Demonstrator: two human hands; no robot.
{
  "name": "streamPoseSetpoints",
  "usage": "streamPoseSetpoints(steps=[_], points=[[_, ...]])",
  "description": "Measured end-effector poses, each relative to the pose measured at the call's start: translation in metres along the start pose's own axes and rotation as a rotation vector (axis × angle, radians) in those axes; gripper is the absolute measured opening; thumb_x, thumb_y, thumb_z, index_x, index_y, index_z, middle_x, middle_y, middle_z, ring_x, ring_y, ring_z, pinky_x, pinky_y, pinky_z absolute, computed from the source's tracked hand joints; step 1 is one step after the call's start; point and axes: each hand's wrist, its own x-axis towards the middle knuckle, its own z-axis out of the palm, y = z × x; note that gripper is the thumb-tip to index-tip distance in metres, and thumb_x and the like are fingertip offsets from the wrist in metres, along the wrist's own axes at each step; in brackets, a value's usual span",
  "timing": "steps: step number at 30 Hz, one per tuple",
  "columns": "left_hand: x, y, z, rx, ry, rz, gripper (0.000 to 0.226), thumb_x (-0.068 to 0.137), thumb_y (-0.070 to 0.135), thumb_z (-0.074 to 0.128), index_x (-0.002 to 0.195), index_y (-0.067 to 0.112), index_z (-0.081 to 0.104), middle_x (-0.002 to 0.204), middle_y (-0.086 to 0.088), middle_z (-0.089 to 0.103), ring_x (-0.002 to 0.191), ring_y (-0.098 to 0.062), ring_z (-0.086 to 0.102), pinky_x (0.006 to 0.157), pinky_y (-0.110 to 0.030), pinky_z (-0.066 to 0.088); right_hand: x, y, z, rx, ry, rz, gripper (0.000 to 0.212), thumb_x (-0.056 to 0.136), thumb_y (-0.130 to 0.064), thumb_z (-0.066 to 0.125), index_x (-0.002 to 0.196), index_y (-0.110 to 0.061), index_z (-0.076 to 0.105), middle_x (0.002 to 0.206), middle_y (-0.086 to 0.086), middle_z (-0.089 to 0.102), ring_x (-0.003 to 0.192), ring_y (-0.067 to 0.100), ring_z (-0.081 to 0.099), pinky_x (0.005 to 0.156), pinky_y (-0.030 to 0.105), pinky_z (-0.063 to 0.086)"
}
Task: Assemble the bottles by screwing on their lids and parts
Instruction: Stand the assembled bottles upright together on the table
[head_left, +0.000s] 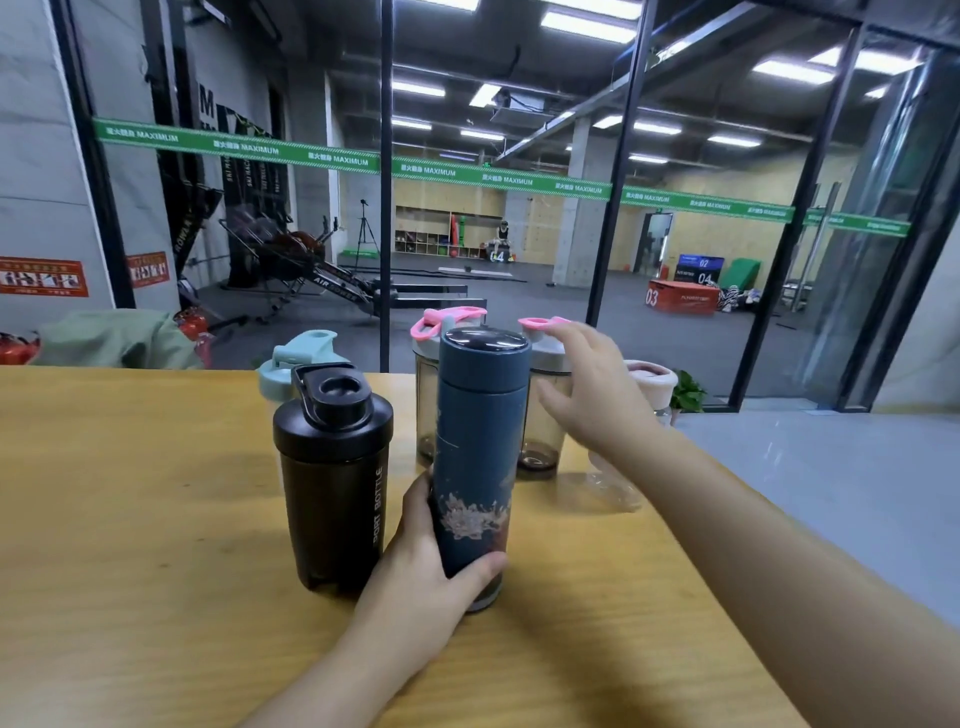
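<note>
A tall dark-blue flask (478, 441) with a flower print and its cap on stands upright on the wooden table (130, 519). My left hand (431, 561) grips its lower part. My right hand (592, 384) hovers to the right of the flask's cap with fingers spread and relaxed, holding nothing, in front of a smoky shaker with a pink loop lid (543, 395). A black shaker bottle (332, 478) with its lid on stands to the left of the flask.
Behind stand a second pink-lidded smoky shaker (431, 374), a mint-lidded bottle (296, 364) and a clear bottle with a pale pink lid (649, 384), partly hidden by my right arm. The table's right edge runs diagonally under that arm. A glass wall lies beyond.
</note>
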Motion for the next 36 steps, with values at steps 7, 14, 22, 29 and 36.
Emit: streamPoseSetpoints(steps=[7,14,22,29,36], points=[[0.001,-0.002,-0.003,-0.056,-0.033,-0.031,0.098,0.078,0.044,0.071,0.144,0.043,-0.002,0.134,0.024,0.037,0.123,-0.001,0.040,0.105,-0.023,0.032,0.066,0.025,0.000,-0.297,-0.253,0.077,0.096,0.075,-0.049,0.073,0.148,-0.017,0.020,0.153,0.006,0.024,0.142,0.031,0.016,0.112,0.045,0.024],[0.001,-0.002,-0.004,-0.085,-0.030,-0.033,0.095,0.078,0.043,0.072,0.142,0.045,0.002,0.115,0.033,0.032,0.111,0.005,0.035,0.098,-0.016,0.028,0.073,0.035,0.019,-0.123,-0.305,0.143,0.089,0.068,-0.044,0.080,0.139,-0.029,0.029,0.145,0.008,0.029,0.122,0.032,0.045,0.099,0.041,0.044],[0.000,-0.001,-0.005,-0.101,-0.031,-0.043,0.096,0.077,0.041,0.073,0.143,0.043,0.003,0.137,0.023,0.036,0.126,-0.003,0.038,0.107,-0.024,0.031,0.071,0.030,0.027,-0.112,-0.173,0.211,0.072,0.073,-0.041,0.076,0.131,-0.027,0.036,0.131,0.009,0.038,0.096,0.027,0.056,0.074,0.031,0.049],[-0.001,0.001,-0.005,-0.102,-0.022,-0.032,0.097,0.078,0.037,0.074,0.145,0.039,0.005,0.124,0.027,0.031,0.118,0.002,0.035,0.102,-0.019,0.030,0.039,0.013,0.013,-0.144,-0.136,0.164,0.072,0.072,-0.049,0.072,0.132,-0.030,0.037,0.130,0.006,0.041,0.100,0.027,0.056,0.081,0.040,0.054],[-0.004,0.000,-0.007,-0.103,-0.010,0.007,0.094,0.077,0.036,0.075,0.145,0.038,0.010,0.122,0.026,0.034,0.114,0.003,0.036,0.100,-0.018,0.029,0.010,0.007,-0.013,-0.144,-0.141,0.156,0.074,0.072,-0.051,0.073,0.133,-0.033,0.036,0.130,0.003,0.041,0.101,0.022,0.054,0.081,0.037,0.054]])
